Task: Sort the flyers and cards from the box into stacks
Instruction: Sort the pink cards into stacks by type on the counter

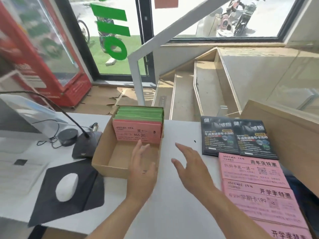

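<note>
We see the box [103, 157] holding pink cards [137, 133] fronting green ones [139, 112]; left grip [143, 167] and right grip [189, 164] both spread apart, empty

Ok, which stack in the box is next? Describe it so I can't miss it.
Find the open cardboard box on the white counter, left of the black flyers. At its far end stand two stacks: the pink cards lean in front of the green cards. Only the pink one shows "365" in print.
</note>
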The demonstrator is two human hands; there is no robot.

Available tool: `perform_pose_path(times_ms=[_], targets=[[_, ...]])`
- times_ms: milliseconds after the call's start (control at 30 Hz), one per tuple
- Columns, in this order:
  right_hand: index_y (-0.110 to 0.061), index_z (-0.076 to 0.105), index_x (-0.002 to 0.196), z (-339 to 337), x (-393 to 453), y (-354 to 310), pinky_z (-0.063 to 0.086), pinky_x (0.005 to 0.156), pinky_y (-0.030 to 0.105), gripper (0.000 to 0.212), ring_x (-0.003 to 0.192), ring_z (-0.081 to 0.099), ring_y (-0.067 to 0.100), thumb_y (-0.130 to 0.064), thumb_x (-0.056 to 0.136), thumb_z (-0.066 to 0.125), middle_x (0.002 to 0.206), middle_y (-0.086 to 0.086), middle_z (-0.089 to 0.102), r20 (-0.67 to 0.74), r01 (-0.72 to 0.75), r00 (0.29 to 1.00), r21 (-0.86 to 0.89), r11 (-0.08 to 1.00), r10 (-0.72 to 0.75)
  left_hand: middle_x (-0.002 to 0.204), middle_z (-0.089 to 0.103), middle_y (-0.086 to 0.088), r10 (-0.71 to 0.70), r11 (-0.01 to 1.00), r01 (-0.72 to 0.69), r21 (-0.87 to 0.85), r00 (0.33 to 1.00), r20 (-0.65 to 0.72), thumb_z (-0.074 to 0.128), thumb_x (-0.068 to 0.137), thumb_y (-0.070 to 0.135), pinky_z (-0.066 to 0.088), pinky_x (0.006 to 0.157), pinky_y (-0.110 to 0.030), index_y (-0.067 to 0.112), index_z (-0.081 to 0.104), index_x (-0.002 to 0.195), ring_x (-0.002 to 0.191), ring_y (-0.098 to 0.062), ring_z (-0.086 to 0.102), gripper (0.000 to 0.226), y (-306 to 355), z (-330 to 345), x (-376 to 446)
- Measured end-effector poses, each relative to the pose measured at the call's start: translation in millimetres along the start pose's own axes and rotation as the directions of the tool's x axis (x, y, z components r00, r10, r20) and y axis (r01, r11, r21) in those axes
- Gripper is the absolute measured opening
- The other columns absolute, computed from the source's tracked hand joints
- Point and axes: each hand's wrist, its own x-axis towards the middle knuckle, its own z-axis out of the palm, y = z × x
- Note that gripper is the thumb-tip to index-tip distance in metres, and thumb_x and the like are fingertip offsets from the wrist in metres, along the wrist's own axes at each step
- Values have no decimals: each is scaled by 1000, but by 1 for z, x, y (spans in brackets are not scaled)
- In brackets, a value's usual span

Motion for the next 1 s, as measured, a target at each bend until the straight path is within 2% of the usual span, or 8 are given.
perform_pose_path(times_ms=[133, 300, 400, 467, 533, 700, 833, 1000], targets=[[-25, 41, 153, 46, 59, -44, 25, 118, 23, 55, 141, 35, 11, -26, 101, 56, 153, -7, 44, 26, 111, 994, -84, 990, -109, 160, 27, 21, 9, 969, -5, 248, 1000, -19, 67, 88, 2, 23, 120, -24, 32, 50, 144, 146, 6, 24, 65, -34, -55, 62], [-18, 14, 162, 86, 126, -66, 3, 125, 33, 67, 156, 5, 22, -29, 105, 47, 170, -1, 4, 171, 170, 979, -383, 908, -111, 166, 20, 11, 89, 858, -196, 474, 967, 240, 67, 93, 13, 15, 126, -35, 27, 35, 155, 154, -7, 11, 71, -68, -86, 133], [-15, 4, 162, 101, 140, -64, -1, 125, 36, 70, 156, -2, 24, -32, 106, 43, 170, 1, -4, 197, 141, 979, -508, 850, -45, 167, 18, 7, 139, 801, -307, 514, 930, 339, 66, 93, 18, 8, 128, -33, 25, 31, 157, 155, -9, 6, 73, -82, -89, 162], [-13, 10, 162, 110, 140, -59, 5, 126, 38, 71, 156, 7, 26, -29, 103, 46, 169, 2, 6, 160, 145, 985, -552, 821, -66, 167, 19, 7, 184, 773, -361, 521, 914, 361, 64, 94, 19, 1, 125, -25, 24, 28, 158, 155, -8, 4, 74, -91, -90, 174], [-12, 33, 157, 116, 136, -54, 23, 123, 40, 71, 150, 31, 28, -24, 92, 61, 163, 4, 32, 91, 153, 988, -582, 799, -123, 167, 19, 8, 215, 771, -381, 510, 910, 354, 64, 94, 19, -4, 120, -19, 24, 25, 159, 154, -4, 1, 76, -99, -88, 178], [-19, 69, 127, 115, 135, -52, 51, 101, 38, 48, 117, 64, 22, -18, 80, 73, 121, -4, 72, -69, 169, 967, -546, 821, -245, 163, 26, 6, 247, 801, -376, 466, 916, 316, 64, 91, 15, 0, 119, -18, 21, 30, 157, 154, -7, 8, 74, -104, -81, 177], [-27, 69, 121, 108, 129, -65, 55, 77, 36, 41, 87, 67, 19, -16, 82, 63, 100, -9, 72, -108, 199, 955, -463, 864, -278, 155, 38, 0, 234, 820, -333, 466, 937, 260, 63, 90, 7, 4, 119, -19, 19, 31, 156, 149, -14, 23, 74, -105, -82, 180], [-41, 54, 137, 108, 130, -66, 56, 81, 37, 56, 98, 70, 21, -11, 90, 57, 119, -14, 71, -11, 91, 994, -452, 887, -107, 135, 56, -5, 276, 791, -346, 504, 938, 211, 65, 84, -2, 26, 119, -34, 14, 43, 150, 132, -23, 41, 72, -105, -83, 182]])
